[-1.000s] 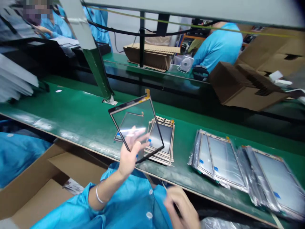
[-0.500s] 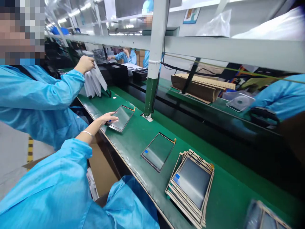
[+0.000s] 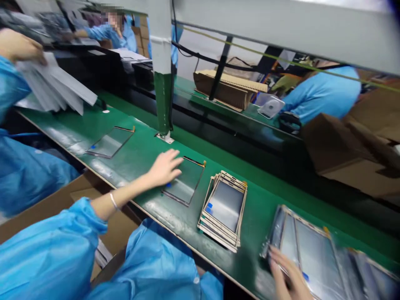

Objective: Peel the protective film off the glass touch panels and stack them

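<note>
My left hand [image 3: 165,168], fingers spread and a little blurred, is over the near-left side of a clear touch-screen panel [image 3: 187,183] with a dark border, an orange tab and a blue sticker. Another such panel [image 3: 114,142] lies flat further left. To the right is a stack of pale-framed screen panels [image 3: 227,204], each edge slightly offset. At lower right my right hand [image 3: 289,275] reaches in with fingers extended, beside the near-left edge of plastic-wrapped screen panels [image 3: 315,243]. Whether its fingertips touch the wrap is hard to tell.
The green bench [image 3: 134,166] runs diagonally, with a metal post [image 3: 163,96] at its far edge. A co-worker's hand [image 3: 23,46] holds white sheets [image 3: 59,85] at left. More wrapped panels [image 3: 375,266] lie far right. An open cardboard box [image 3: 78,189] is below the bench.
My left hand has left the far-left panel and come right to the middle one. My right hand has entered at lower right. The view has turned down and right.
</note>
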`<action>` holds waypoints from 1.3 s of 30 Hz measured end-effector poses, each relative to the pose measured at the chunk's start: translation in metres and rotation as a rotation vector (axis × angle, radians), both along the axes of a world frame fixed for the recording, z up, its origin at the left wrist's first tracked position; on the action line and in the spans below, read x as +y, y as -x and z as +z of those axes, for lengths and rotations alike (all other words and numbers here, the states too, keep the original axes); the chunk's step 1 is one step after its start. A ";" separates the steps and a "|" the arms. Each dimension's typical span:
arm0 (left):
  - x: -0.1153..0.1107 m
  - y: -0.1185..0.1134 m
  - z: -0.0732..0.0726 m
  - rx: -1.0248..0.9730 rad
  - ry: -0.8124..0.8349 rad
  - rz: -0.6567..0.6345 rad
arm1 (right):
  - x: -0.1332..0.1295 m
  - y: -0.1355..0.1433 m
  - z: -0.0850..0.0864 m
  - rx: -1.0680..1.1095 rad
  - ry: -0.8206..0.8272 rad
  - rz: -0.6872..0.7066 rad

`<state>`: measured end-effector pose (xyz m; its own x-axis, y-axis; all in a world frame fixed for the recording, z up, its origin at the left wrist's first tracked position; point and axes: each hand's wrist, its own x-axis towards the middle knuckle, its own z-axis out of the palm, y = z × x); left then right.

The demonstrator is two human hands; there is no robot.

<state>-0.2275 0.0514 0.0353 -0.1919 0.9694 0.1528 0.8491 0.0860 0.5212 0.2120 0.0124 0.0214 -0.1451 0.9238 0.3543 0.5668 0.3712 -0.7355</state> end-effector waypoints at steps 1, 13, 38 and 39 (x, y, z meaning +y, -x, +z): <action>0.005 -0.033 -0.010 0.015 0.027 -0.111 | 0.011 0.007 -0.002 -0.013 0.018 0.014; -0.014 -0.031 -0.037 0.236 0.197 -0.206 | 0.182 0.070 -0.032 -0.116 0.172 -0.060; -0.006 -0.140 -0.030 -0.588 0.008 -0.379 | 0.157 0.093 0.024 0.464 0.489 0.033; -0.009 -0.140 -0.027 -0.634 -0.015 -0.388 | 0.146 0.095 0.031 0.507 0.492 0.065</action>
